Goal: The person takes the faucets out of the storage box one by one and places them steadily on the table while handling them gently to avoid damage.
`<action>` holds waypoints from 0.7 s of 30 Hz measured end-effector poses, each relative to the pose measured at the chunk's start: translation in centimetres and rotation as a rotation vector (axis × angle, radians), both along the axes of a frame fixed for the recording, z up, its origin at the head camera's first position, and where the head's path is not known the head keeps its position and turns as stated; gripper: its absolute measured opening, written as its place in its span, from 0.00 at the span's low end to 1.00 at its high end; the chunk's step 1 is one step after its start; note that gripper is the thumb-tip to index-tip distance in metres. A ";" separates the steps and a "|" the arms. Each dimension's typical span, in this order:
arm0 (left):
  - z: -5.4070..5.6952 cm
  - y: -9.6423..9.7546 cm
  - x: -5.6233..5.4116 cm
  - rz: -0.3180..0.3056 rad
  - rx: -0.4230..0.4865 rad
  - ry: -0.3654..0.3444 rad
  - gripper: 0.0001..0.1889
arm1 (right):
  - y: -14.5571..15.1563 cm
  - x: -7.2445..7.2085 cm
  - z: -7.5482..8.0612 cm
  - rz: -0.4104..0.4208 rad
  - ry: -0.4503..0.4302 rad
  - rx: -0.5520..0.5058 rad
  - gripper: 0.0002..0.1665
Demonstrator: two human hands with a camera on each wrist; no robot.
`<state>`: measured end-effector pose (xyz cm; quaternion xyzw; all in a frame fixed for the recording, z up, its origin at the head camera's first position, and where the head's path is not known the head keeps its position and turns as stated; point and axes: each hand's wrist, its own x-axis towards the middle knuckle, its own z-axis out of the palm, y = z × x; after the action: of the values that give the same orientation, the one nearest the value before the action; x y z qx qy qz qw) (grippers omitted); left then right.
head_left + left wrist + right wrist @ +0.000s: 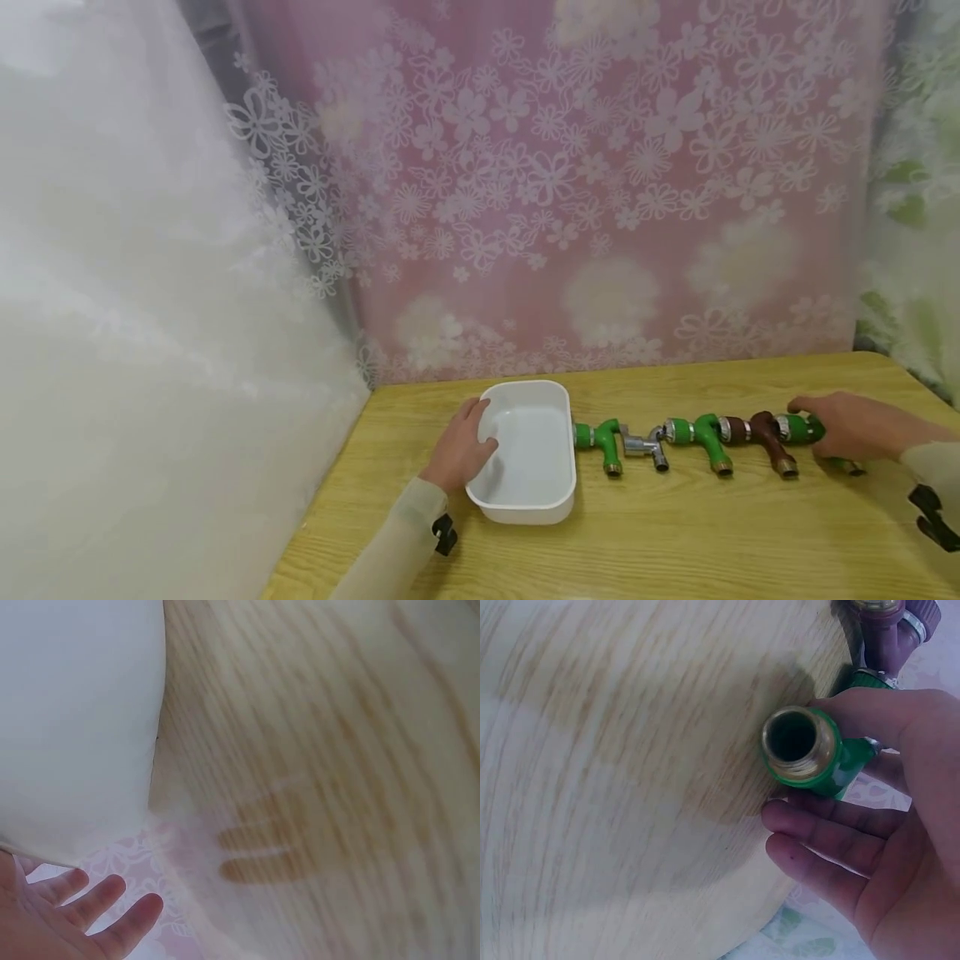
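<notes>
A white rectangular plastic basin point(525, 450) stands on the table. My left hand point(459, 450) holds its left rim, thumb over the inner side; in the left wrist view several fingers point(112, 919) extend outside the wall. At the right end of a row of taps, my right hand point(851, 427) grips a green tap point(806, 428). In the right wrist view its threaded brass mouth point(801, 742) faces the camera, thumb on one side and fingers on the other. Left of it lie a dark red tap point(768, 442), a green tap point(707, 442), a chrome tap point(643, 446) and another green tap point(603, 442).
The wood-grain table point(660, 550) carries everything. A pink flowered curtain point(600, 250) hangs behind its far edge, and a whitish sheet point(165, 333) hangs along the left. The leftmost green tap lies close against the basin's right side.
</notes>
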<state>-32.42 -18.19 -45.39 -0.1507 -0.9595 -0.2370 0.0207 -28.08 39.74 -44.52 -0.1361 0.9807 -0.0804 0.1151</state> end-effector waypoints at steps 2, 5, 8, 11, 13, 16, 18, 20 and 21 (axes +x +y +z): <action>0.1 0.1 -0.1 0.006 -0.004 0.005 0.36 | -0.1 0.1 0.0 -0.006 -0.019 -0.031 0.44; 0.4 0.1 -0.4 0.019 -0.013 0.015 0.35 | -0.2 0.1 0.4 -0.004 -0.036 -0.074 0.47; 0.6 0.1 -0.6 0.017 -0.021 0.018 0.35 | -0.1 0.3 1.3 -0.011 -0.046 -0.074 0.51; 0.7 -0.1 -0.6 0.010 -0.034 0.018 0.35 | -0.3 0.3 2.5 -0.010 -0.031 -0.012 0.51; 0.7 -0.3 -0.6 0.008 -0.039 0.016 0.35 | -0.6 0.3 3.4 -0.007 -0.011 0.024 0.49; 0.7 -0.5 -0.4 0.018 -0.039 0.002 0.35 | -1.7 0.5 4.8 0.007 0.033 0.037 0.46; 0.8 -0.7 -0.4 0.013 -0.034 0.003 0.35 | -2.6 0.7 5.7 0.023 0.072 0.025 0.46; 0.9 -0.9 -0.4 0.010 -0.039 0.006 0.34 | -3.7 1.1 6.4 0.040 0.122 0.017 0.50; 0.9 -0.9 -0.4 0.007 -0.042 0.010 0.34 | -4.4 1.3 6.7 0.055 0.159 0.023 0.52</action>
<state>-32.84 -19.13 -44.46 -0.1490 -0.9647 -0.2160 0.0230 -26.77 35.36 -37.82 -0.1676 0.9835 -0.0548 0.0404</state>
